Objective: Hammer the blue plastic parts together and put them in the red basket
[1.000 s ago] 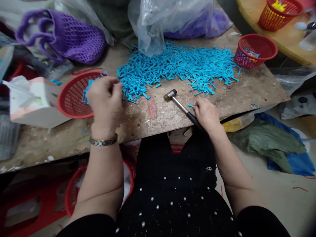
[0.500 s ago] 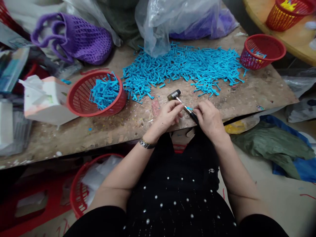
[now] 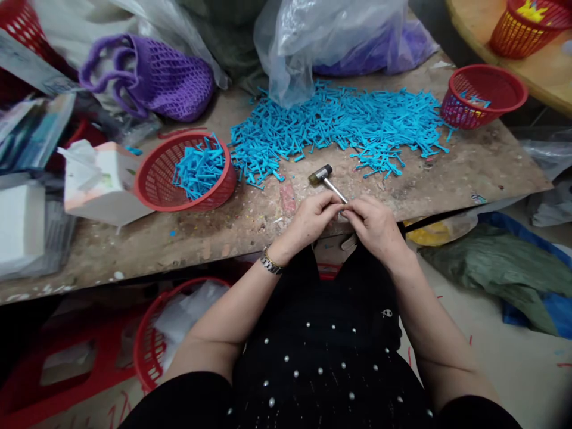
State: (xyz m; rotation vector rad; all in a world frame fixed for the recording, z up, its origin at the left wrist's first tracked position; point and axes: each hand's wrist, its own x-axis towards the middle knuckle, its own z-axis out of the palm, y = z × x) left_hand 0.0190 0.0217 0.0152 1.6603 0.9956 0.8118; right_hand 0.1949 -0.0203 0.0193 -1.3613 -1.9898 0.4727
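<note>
Near the table's front edge, my left hand (image 3: 315, 219) and my right hand (image 3: 372, 225) meet at the fingertips, both pinched closed. What lies between the fingertips is too small and hidden to make out. A small hammer (image 3: 320, 174) with a dark head lies on the table; its metal handle runs under my fingers and its lower end is covered by my right hand. Beyond the hammer spreads a wide pile of blue plastic pieces (image 3: 339, 119). To the left, a red basket (image 3: 154, 193) holds more blue pieces.
A white tissue box (image 3: 105, 185) and a purple mesh bag (image 3: 179, 80) are at the left. Clear plastic bags (image 3: 330, 36) lie behind the pile. Another red basket (image 3: 487, 89) stands at the table's right. A red basket (image 3: 145, 333) sits below the table edge.
My hands have come together, fingertips now touching. The blue piece seen between them earlier is now hidden. The whole view has shifted slightly, so the table things appear farther right.
</note>
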